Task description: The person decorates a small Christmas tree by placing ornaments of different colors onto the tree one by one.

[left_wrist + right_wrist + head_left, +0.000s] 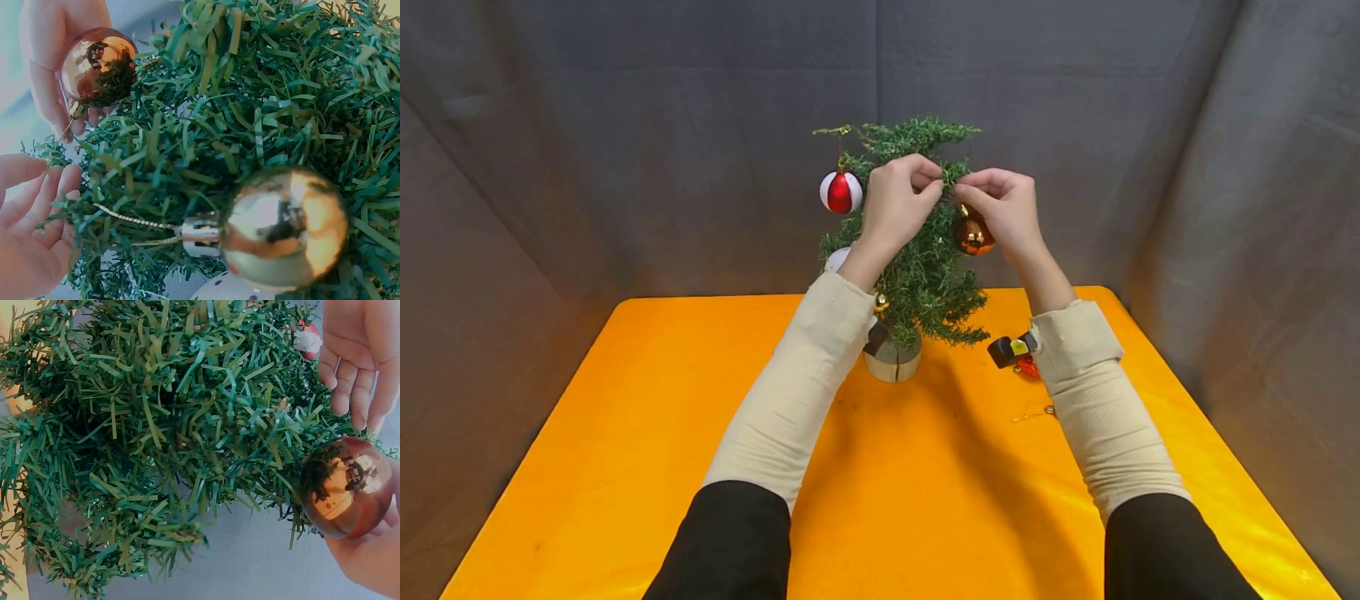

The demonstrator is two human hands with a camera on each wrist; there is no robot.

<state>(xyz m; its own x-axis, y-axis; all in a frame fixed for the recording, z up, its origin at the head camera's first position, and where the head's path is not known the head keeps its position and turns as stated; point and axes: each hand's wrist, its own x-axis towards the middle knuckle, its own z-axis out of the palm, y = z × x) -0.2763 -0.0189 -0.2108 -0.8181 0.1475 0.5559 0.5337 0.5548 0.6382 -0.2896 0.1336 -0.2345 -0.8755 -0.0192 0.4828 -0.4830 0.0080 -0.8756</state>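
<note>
A small green artificial Christmas tree [925, 250] stands in front of me. Both hands meet at a branch on its upper right side. A shiny copper bauble [975, 236] hangs by a thin gold string [64, 132] just below my right hand [1011, 212]. My right thumb and forefinger pinch that string. My left hand [898, 200] pinches the string's upper end beside the branch tip, seen in the left wrist view. In that view a gold bauble [287, 228] hangs close to the camera. A red-and-white bauble [841, 192] hangs from an upper left branch.
The tree's round base [892, 364] sits on an orange table [715, 333]. A white dotted bauble [837, 260] is partly behind my left wrist. A red ornament [1028, 367] and another ornament's cap with string [1049, 410] lie partly hidden by my right forearm. Grey curtains surround the table.
</note>
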